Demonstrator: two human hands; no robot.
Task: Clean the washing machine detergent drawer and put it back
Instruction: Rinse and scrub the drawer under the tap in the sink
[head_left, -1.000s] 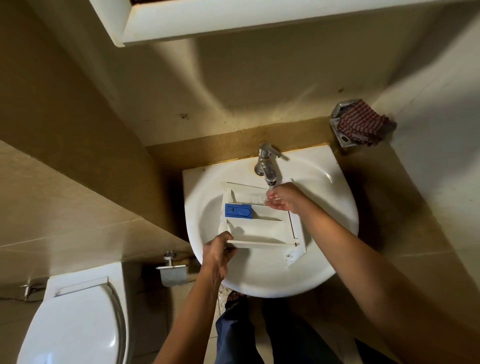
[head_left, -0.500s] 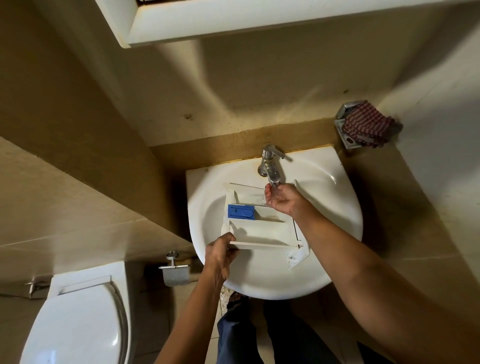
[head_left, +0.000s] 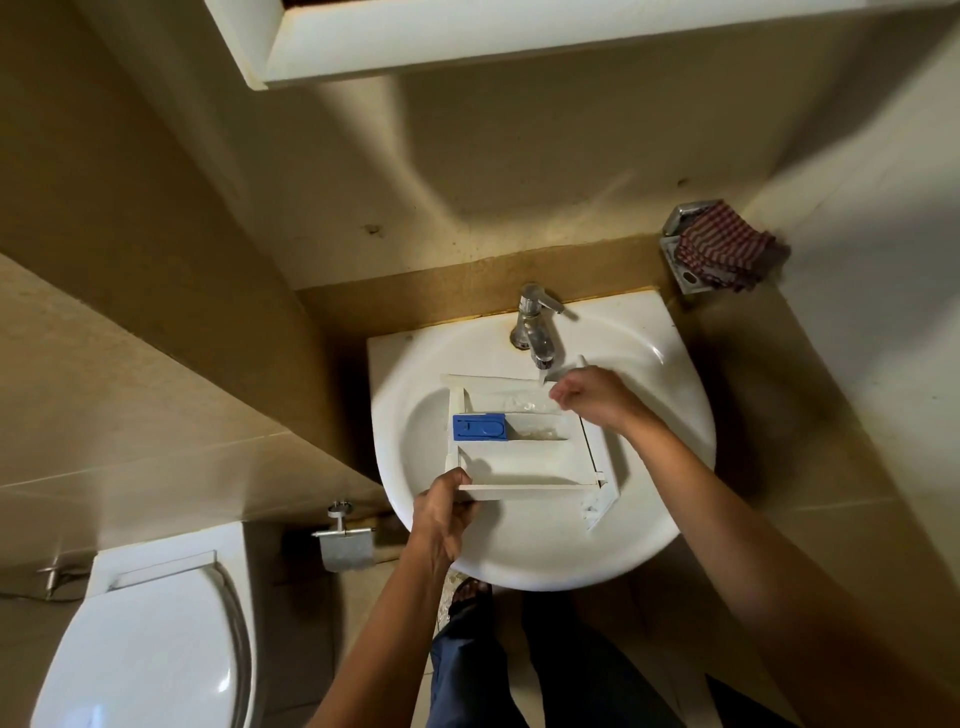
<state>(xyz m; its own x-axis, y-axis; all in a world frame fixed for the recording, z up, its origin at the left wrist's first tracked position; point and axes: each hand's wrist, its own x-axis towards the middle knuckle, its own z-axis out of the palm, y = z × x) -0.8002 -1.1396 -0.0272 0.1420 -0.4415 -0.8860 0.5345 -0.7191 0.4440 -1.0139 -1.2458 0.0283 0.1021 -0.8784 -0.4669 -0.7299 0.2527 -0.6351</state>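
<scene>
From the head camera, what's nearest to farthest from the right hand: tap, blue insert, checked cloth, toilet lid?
1. Tap, just behind the right hand.
2. Blue insert, in the drawer, to the hand's left.
3. Checked cloth, on the wall holder, far right.
4. Toilet lid, low on the left.

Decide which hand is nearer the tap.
Right. The right hand is just below the tap, over the far corner of the drawer. The left hand grips the drawer's near edge, well away from the tap.
</scene>
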